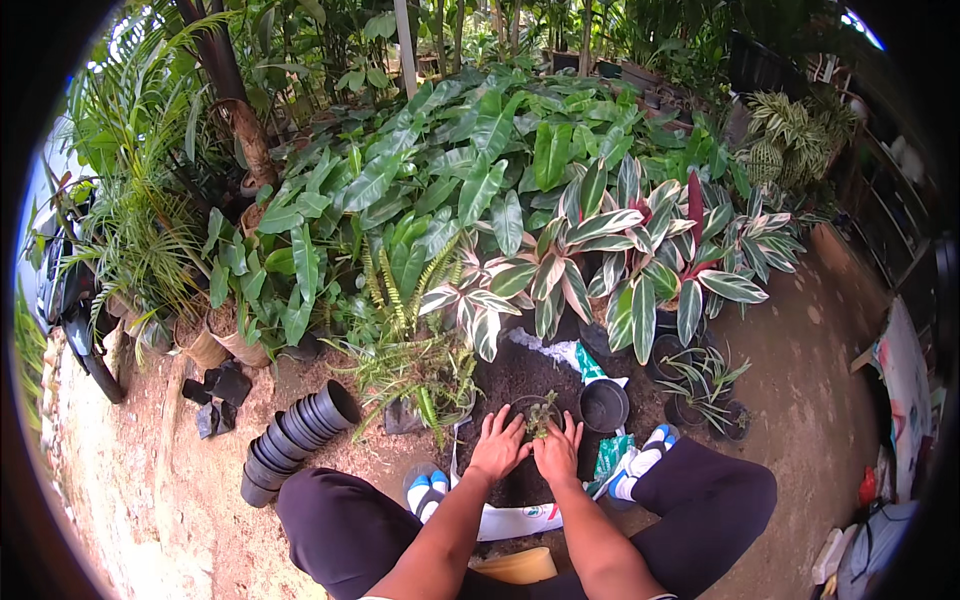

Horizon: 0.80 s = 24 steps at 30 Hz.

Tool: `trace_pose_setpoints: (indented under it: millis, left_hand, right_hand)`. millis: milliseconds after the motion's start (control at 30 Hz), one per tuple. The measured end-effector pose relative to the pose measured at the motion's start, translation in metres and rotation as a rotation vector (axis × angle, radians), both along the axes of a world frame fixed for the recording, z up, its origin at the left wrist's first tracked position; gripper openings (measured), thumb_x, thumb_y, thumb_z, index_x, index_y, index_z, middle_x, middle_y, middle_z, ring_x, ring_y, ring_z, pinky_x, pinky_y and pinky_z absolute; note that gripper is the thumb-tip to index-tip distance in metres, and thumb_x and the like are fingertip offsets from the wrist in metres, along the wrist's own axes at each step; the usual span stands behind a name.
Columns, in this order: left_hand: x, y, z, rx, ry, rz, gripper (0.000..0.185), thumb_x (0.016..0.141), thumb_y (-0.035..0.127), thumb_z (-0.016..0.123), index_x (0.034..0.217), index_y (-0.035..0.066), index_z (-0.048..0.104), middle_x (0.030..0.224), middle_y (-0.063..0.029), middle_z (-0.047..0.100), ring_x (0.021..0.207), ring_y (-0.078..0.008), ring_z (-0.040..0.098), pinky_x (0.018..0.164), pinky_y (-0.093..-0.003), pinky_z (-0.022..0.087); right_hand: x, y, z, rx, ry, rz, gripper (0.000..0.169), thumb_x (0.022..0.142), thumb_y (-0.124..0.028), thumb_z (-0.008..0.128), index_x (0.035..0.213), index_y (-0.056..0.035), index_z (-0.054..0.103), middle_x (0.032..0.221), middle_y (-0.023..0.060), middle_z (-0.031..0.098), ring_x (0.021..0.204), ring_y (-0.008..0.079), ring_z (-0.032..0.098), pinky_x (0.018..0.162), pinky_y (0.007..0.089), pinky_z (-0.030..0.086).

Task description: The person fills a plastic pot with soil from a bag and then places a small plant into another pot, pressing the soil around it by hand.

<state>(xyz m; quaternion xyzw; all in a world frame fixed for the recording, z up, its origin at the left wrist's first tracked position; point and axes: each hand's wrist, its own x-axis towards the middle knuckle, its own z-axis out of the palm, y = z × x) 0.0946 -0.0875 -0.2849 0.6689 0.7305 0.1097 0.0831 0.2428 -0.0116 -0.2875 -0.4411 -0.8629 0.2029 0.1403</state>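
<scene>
A small leafy plant [541, 417] stands in a round dark pot [535, 403] on dark soil between the person's feet. My left hand [496, 444] rests at the pot's left side, fingers spread. At its right side is my right hand [558, 448], its fingers by the plant's base; the two thumbs nearly meet in front. Whether either hand grips the pot or only presses the soil is not clear. Loose potting soil [517, 484] lies on an opened white sack [517, 523] beneath. An empty black plastic pot [604, 405] sits just right of my right hand.
Stacked black pots [300, 442] lie on the ground at left, near black plastic bags [225, 384]. A fern [420, 367], variegated plants [555, 274] and broad-leaved plants [480, 180] stand ahead. Small potted spider plants [705, 382] are at right. A motorcycle [82, 337] stands far left.
</scene>
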Motion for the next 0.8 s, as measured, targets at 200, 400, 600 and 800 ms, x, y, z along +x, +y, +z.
trace_pose_setpoints:
  millis: [200,400,600,800]
  left_hand:
    - [0.001,0.008,0.008,-0.11,0.002,0.014,0.055,0.103,0.045,0.047,0.142,0.007,0.058,0.157,-0.0073,0.046,0.157,-0.0346,0.015,0.125,-0.0589,0.013]
    - [0.001,0.0,0.014,-0.003,-0.048,0.011,0.056,0.102,0.046,0.049,0.139,0.006,0.06,0.153,-0.0077,0.05,0.154,-0.0335,0.023,0.124,-0.0564,0.018]
    - [0.002,-0.014,0.02,0.092,-0.009,-0.118,0.054,0.1,0.045,0.055,0.137,0.006,0.061,0.148,-0.0065,0.054,0.15,-0.0306,0.032,0.122,-0.054,0.023]
    - [0.006,-0.011,0.008,0.079,0.039,-0.155,0.042,0.098,0.032,0.059,0.134,0.01,0.064,0.141,-0.0035,0.059,0.149,-0.0307,0.033,0.121,-0.0544,0.026]
  right_hand:
    - [-0.007,0.01,0.003,-0.092,-0.021,-0.023,0.043,0.095,-0.025,0.055,0.131,-0.0077,0.068,0.139,0.0117,0.062,0.147,0.0366,0.034,0.125,0.059,0.015]
    - [0.002,-0.006,0.015,0.043,0.035,-0.058,0.039,0.093,-0.02,0.054,0.124,-0.0027,0.07,0.137,0.0085,0.064,0.142,0.0361,0.041,0.124,0.0577,0.019]
    - [0.002,-0.009,0.008,0.101,0.092,-0.082,0.037,0.094,-0.021,0.056,0.122,-0.001,0.071,0.138,0.0092,0.063,0.144,0.0373,0.039,0.124,0.0592,0.018]
    - [0.003,-0.007,0.002,0.095,0.057,-0.057,0.035,0.095,-0.021,0.055,0.122,-0.0057,0.072,0.137,0.0098,0.062,0.144,0.0383,0.038,0.124,0.0593,0.019]
